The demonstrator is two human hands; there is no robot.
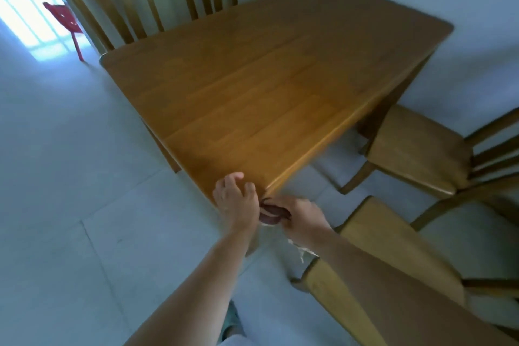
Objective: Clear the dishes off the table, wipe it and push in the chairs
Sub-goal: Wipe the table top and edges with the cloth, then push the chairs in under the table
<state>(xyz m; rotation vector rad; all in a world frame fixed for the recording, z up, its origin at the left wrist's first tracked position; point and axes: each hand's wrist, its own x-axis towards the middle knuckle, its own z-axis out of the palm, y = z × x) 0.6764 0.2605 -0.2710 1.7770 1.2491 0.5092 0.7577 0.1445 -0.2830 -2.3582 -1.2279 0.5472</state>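
Wooden table (252, 87); both hands at its near corner.

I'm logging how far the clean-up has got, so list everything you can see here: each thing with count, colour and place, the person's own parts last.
Table: one, honey-brown wood, centre of view, no dishes showing on its top.
Chairs at the far side: two, same wood, slatted backs, tucked against the far edge.
Chairs on the right: two, wood with tan seats, standing away from the table, not pushed in.
Small chair: one, red, on the floor at far left.
Floor: pale tiles.
Dark reddish item: one, below the near table corner, too blurred to identify.
Left hand: fingers on the near corner.
Right hand: grips the dark reddish item.
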